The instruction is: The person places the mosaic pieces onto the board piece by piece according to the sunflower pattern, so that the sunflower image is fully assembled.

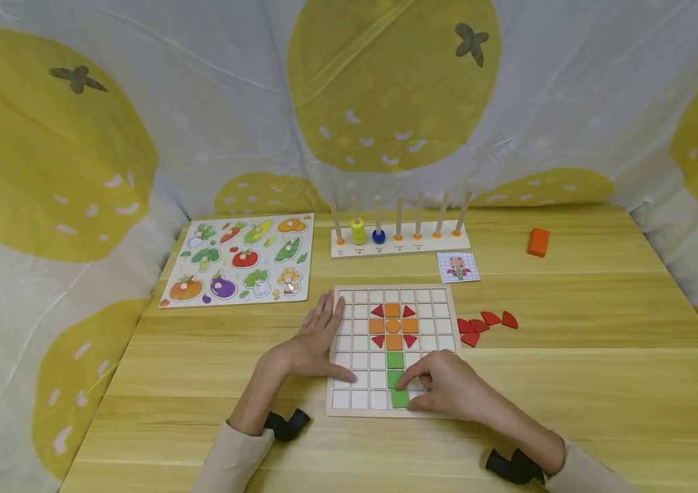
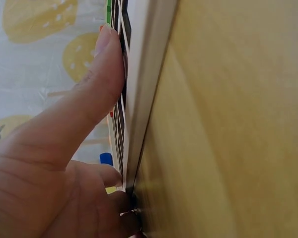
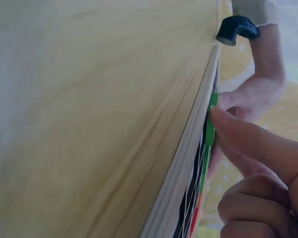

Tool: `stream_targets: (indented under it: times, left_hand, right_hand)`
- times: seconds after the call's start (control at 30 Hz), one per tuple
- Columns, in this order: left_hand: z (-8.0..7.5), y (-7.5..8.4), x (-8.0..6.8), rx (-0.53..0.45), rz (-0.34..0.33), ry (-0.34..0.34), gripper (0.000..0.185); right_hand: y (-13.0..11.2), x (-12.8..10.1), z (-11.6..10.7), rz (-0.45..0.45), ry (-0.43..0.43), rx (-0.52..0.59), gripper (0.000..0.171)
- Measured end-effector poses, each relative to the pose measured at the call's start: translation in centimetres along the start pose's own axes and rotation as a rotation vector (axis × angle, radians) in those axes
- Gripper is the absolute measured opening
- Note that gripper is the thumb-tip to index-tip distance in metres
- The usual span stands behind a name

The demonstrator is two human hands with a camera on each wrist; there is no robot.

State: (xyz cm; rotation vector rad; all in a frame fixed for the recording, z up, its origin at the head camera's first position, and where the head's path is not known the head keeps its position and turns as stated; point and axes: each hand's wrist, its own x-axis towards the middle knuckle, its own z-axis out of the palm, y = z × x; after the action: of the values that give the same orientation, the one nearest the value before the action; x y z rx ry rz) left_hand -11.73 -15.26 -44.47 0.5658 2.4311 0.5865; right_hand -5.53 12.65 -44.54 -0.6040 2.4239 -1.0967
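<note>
A white grid board (image 1: 435, 305) in a wooden frame lies in the middle of the table. On it is a flower of orange and red tiles (image 1: 393, 326) with two green squares (image 1: 394, 368) below as a stem. My right hand (image 1: 441, 387) pinches a third green square tile (image 1: 399, 398), slightly askew, in the bottom row, between index finger and thumb. The right wrist view shows the fingertip (image 3: 223, 119) on that green tile (image 3: 210, 130). My left hand (image 1: 322, 341) rests flat on the board's left edge with straight fingers, its thumb (image 2: 89, 94) lying on the grid (image 2: 123, 114).
Several red quarter-round pieces (image 1: 485, 323) lie right of the board. A small pattern card (image 1: 458, 266), a peg stacker (image 1: 399, 236) with yellow and blue rings and an orange block (image 1: 538, 242) sit behind. A vegetable puzzle (image 1: 240, 260) lies at the back left. Printed cloth surrounds the table.
</note>
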Motion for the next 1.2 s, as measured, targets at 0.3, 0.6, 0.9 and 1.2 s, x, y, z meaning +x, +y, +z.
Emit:
stream_targets:
  times: [0.3, 0.6, 0.9, 1.2]
  left_hand:
    - [-0.2, -0.2, 0.1, -0.014, -0.001, -0.002, 0.137]
    - [-0.2, -0.4, 0.0, -0.011, 0.024, 0.003, 0.135]
    - [-0.1, -0.4, -0.1, -0.023, 0.030, -0.001, 0.135]
    - [0.0, -0.4, -0.3, -0.022, 0.031, -0.003, 0.134]
  right_hand:
    - [-0.3, 0.2, 0.5, -0.010, 0.027, -0.026, 0.020]
    - [-0.1, 0.2, 0.4, -0.033, -0.022, 0.033, 0.019]
    - [1.0, -0.3, -4.8, 0.025, 0.039, 0.038, 0.024]
    - [7.2, -1.0, -11.8, 0.147, 0.162, 0.004, 0.031]
